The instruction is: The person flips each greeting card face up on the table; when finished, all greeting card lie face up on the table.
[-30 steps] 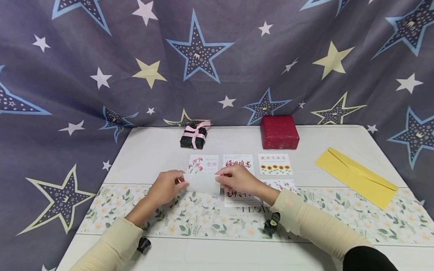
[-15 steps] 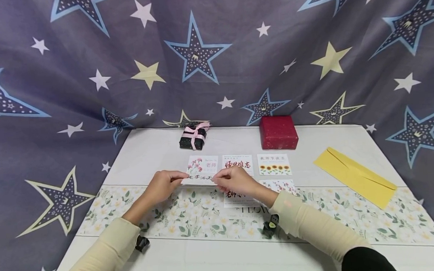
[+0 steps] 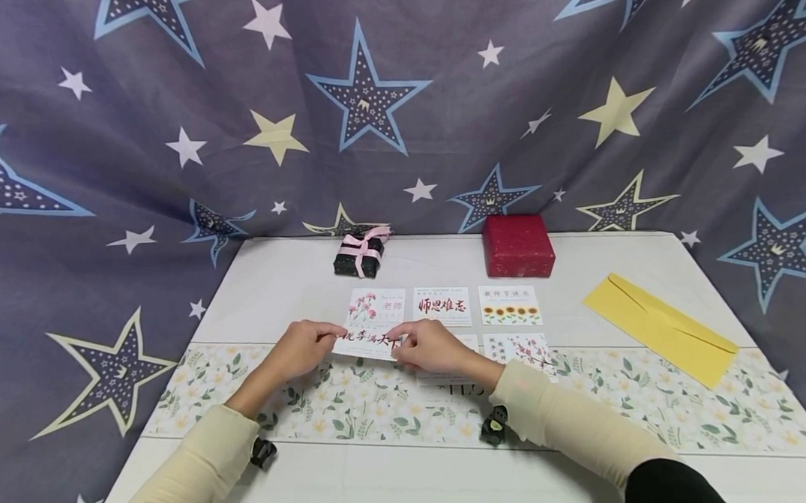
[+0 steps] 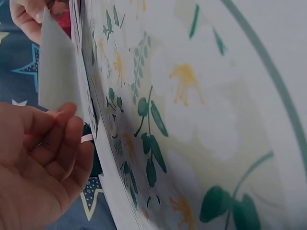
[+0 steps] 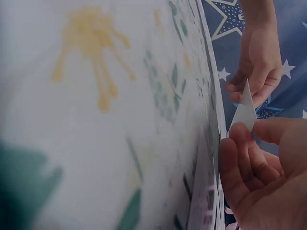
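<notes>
Near the middle of the tabletop (image 3: 289, 279), just at the far edge of the floral runner (image 3: 652, 398), a white card (image 3: 369, 344) with dark brush lettering is pinched at both short ends: the left hand (image 3: 306, 349) has thumb and curled fingers on its left edge, the right hand (image 3: 427, 348) pinches its right edge. The card is tilted face-up, slightly above the surface. Its characters are partly covered by fingers and cannot be read fully.

Toward the back edge stand a black gift box (image 3: 360, 255) tied shut with a pink ribbon and a closed red box (image 3: 517, 245); their contents are hidden. A yellow envelope (image 3: 659, 329) lies flat near the right edge.

Beyond the held card lie three cards in a row: a pink-flower card (image 3: 378, 305) reading 老师, a red-lettered card (image 3: 442, 305) reading 师恩难忘, and a sunflower card (image 3: 510, 304) reading 教师节快乐. A blossom card (image 3: 518, 349) lies on the runner just right of the right hand.
</notes>
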The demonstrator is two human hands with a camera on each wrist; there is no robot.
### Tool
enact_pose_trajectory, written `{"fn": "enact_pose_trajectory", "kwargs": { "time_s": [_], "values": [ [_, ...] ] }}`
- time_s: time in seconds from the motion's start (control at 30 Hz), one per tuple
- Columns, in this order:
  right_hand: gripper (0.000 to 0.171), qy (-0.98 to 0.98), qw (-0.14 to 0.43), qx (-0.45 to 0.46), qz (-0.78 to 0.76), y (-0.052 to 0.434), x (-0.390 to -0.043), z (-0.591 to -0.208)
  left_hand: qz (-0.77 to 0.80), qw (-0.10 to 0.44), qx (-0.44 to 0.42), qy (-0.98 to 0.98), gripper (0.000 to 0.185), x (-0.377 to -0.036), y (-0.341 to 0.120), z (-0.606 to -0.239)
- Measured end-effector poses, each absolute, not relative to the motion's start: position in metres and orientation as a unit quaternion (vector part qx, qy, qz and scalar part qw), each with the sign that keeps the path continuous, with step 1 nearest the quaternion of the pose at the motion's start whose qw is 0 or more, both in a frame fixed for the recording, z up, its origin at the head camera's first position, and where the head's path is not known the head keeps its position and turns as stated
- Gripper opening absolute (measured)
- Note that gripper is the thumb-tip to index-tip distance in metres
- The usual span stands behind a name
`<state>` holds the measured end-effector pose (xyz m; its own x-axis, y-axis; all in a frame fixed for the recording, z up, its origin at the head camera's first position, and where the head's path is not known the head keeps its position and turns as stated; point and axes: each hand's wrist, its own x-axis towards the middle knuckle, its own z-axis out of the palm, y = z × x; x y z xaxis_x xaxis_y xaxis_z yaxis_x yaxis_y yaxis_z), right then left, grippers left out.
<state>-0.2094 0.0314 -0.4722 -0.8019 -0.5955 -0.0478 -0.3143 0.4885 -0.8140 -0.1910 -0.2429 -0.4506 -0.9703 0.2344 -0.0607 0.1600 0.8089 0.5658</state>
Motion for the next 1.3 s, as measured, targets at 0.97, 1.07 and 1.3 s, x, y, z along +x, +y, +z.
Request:
{"fn": "enact_pose_trajectory", "kwargs": {
  "time_s": [0.97, 1.07, 1.3],
  "values": [
    [0.042, 0.863, 0.185, -0.312, -0.353, 0.023, -0.198, -0.474, 0.161, 0.144, 0.154, 0.964, 0.043, -0.185, -0.238, -0.455],
    [0.042, 0.865, 0.187, -0.313, -0.345, 0.022, -0.199, -0.474, 0.135, 0.137, 0.152, 0.969, 0.040, -0.186, -0.236, -0.454],
    [0.041, 0.866, 0.187, -0.318, -0.337, 0.021, -0.200, -0.474, 0.107, 0.123, 0.146, 0.976, 0.035, -0.186, -0.231, -0.451]
  ]
}}
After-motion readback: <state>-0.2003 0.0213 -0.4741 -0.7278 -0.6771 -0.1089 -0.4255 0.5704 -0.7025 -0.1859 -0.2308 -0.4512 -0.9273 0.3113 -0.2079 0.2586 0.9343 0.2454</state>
